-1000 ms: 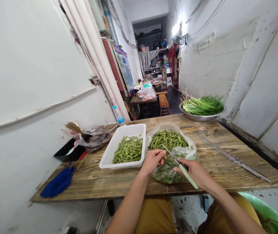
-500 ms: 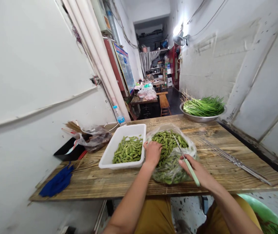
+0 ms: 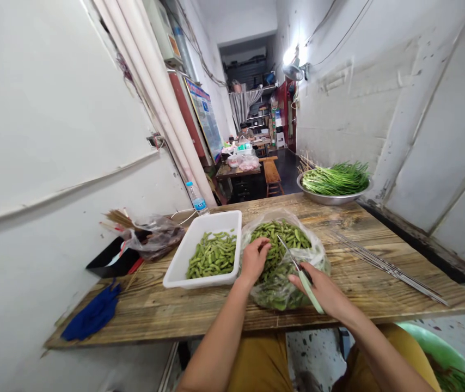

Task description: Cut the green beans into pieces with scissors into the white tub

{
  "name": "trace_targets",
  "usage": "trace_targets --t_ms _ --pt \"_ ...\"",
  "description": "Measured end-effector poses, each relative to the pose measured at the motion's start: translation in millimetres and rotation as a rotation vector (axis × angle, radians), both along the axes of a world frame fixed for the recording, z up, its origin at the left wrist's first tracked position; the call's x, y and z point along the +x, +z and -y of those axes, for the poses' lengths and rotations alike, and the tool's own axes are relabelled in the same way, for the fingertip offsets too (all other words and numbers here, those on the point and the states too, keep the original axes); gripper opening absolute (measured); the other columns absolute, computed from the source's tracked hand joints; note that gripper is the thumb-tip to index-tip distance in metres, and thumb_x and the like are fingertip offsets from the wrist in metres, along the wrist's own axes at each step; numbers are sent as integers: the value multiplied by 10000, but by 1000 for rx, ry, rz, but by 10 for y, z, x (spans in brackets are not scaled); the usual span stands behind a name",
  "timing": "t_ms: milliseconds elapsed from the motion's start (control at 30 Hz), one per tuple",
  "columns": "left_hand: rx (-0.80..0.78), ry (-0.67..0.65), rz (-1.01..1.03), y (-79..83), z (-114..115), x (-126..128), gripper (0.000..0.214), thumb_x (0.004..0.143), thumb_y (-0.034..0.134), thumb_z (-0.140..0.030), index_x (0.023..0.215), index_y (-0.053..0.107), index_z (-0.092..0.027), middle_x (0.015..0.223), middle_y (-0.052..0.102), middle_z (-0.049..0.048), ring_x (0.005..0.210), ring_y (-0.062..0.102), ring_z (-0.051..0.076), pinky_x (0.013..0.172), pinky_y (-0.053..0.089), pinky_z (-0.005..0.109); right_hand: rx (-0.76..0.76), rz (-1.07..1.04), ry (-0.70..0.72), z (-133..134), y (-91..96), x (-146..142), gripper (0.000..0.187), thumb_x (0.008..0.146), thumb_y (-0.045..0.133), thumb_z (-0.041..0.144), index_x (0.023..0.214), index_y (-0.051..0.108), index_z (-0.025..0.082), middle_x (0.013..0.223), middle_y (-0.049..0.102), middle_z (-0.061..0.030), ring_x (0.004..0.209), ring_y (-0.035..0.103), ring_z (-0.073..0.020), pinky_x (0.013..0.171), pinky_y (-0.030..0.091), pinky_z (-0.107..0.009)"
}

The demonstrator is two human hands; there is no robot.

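Observation:
A clear plastic bag [image 3: 318,256] full of green edamame pods [image 3: 287,237] lies on the wooden table [image 3: 200,307] in front of me. My left hand [image 3: 254,260] reaches into the bag, fingers curled down among the pods; what they grip is hidden. My right hand [image 3: 321,291] holds scissors [image 3: 300,272] with pale green handles, blades pointing up over the bag. Left of the bag stands a white rectangular tray [image 3: 216,223] holding more pods.
A metal bowl of green chives [image 3: 336,182] sits at the far right. Metal skewers [image 3: 383,265] lie right of the bag. On the left are a blue cloth [image 3: 91,318], a black tray with bagged sticks [image 3: 151,237] and a water bottle [image 3: 195,198]. A green basin [image 3: 447,356] is below right.
My left hand went from the bag's near edge into the pods. The scissors swung upright, then tilted back to the left. The camera shifted slightly.

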State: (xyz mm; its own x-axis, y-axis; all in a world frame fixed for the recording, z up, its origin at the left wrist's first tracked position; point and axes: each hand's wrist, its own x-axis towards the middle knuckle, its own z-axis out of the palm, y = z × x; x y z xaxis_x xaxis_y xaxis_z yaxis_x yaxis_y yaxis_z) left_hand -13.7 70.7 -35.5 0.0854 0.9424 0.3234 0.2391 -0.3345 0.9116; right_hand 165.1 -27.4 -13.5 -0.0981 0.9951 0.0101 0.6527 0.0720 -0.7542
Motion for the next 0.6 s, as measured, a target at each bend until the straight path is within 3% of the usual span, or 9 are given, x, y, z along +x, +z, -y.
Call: trace_targets --t_ms 100,200,600 --pt "-200 -125 152 63 92 5 190 742 619 -299 886 655 -181 720 672 30 579 550 136 547 389 235 17 16 -15 2 -9 -17 450 800 490 554 1012 607 174 845 688 -78 748 621 -228 695 443 -314" --pt "-305 -181 230 132 185 13 232 692 668 -335 846 662 -162 674 665 17 508 508 103 494 361 213 55 17 -22 6 -13 -41 427 781 530 523 1021 628 184 833 693 -70 748 621 -227 695 438 -309" --pt "-365 -183 292 173 301 -19 294 610 759 -376 723 667 -121 517 528 -19 453 425 78 451 289 216 101 16 23 41 28 -77 358 803 516 482 945 679 197 803 713 -67 731 629 -235 686 449 -306"
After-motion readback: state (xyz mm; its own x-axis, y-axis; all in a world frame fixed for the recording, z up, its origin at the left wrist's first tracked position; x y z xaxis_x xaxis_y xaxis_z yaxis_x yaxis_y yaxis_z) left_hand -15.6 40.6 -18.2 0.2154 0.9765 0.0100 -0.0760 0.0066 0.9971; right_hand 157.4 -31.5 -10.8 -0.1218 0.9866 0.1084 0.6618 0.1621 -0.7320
